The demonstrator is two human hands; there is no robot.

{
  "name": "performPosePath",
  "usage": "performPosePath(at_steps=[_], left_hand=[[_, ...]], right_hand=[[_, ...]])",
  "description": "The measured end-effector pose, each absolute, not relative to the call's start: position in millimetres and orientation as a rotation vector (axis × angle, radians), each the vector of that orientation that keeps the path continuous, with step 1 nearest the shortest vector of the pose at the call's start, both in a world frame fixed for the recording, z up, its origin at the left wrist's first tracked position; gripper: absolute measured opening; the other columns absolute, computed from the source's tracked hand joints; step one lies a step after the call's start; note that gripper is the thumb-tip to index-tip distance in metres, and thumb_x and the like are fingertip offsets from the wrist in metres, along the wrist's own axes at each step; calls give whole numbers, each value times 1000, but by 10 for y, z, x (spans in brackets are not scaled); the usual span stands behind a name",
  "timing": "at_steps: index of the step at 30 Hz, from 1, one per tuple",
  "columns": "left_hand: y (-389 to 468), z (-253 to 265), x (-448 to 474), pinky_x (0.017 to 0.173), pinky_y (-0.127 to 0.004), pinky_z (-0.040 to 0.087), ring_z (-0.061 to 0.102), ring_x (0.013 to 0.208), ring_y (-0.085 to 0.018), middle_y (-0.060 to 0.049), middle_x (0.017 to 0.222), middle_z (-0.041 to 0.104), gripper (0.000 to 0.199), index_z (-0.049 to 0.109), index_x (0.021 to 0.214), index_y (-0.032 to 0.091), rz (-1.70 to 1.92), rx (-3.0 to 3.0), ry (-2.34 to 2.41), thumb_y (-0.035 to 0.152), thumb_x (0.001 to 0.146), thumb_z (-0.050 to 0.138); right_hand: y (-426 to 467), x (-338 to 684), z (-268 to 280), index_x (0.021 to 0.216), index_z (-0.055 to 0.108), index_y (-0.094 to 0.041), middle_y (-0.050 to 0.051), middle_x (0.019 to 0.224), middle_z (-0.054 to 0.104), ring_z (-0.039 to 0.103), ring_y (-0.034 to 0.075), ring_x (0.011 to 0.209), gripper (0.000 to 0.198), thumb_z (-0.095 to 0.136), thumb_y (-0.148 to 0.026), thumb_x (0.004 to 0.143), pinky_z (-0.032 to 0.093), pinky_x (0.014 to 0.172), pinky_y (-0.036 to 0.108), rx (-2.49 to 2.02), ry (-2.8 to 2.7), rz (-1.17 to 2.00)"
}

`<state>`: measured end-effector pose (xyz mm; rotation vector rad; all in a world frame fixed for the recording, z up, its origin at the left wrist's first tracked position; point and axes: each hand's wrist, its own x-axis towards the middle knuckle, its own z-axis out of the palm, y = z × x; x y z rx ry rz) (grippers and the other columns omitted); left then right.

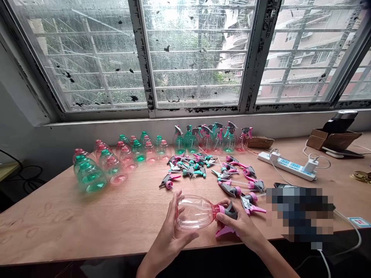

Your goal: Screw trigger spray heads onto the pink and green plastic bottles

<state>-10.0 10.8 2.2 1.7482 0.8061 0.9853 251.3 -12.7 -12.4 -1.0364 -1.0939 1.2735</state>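
A clear pink spray bottle (194, 213) lies sideways in the air over the table's front part, its neck pointing right. My left hand (171, 233) cups the base end, with the fingers behind the bottle and the thumb below. At the neck, my right hand (243, 224) grips a grey and pink trigger sprayer (230, 211), whose pink collar sits against the bottle's mouth. The pink trigger (225, 231) hangs below that hand. Just beyond my hands lies a loose pile of trigger sprayers (189, 168), with more pink and grey ones (230, 189) near my right hand.
Green and pink bottles without sprayers (126, 156) stand at the left and back. Several bottles with sprayers fitted (207, 141) line the wall below the window. A power strip (286, 166) with cables, a cardboard box (317, 139) and a blurred-out object (301, 212) are on the right.
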Motion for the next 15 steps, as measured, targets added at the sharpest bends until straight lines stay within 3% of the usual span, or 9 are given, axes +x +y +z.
performPosePath(at_steps=[6, 9, 12, 15], left_hand=[[75, -2, -111, 133, -53, 27, 25, 165, -34, -3, 183, 9, 86, 9, 170, 49, 1005, 1761, 831, 44, 104, 65], [70, 14, -109, 134, -52, 21, 21, 166, -34, -4, 183, 9, 98, 4, 171, 46, 966, 1742, 851, 46, 100, 71], [99, 18, -111, 132, -54, 28, 31, 161, -37, -8, 183, 5, 110, -3, 172, 43, 916, 1676, 846, 49, 95, 76], [127, -3, -122, 129, -54, 33, 39, 157, -37, -8, 183, 6, 106, 2, 172, 44, 914, 1655, 840, 51, 96, 75]], right_hand=[[-116, 2496, -113, 100, 65, -20, 0, 71, 76, 71, 19, 63, 47, 93, -53, 80, 55, 63, 30, -976, -1059, 1290], [-115, 2506, -127, 101, 65, -19, 0, 70, 76, 71, 18, 62, 49, 93, -52, 80, 55, 63, 29, -989, -1074, 1297], [-111, 2524, -157, 104, 65, -19, 0, 70, 77, 71, 18, 64, 51, 94, -51, 78, 55, 65, 29, -1018, -1095, 1284], [-103, 2529, -176, 104, 65, -18, 0, 70, 77, 71, 17, 63, 50, 94, -50, 79, 54, 64, 29, -1032, -1100, 1279]])
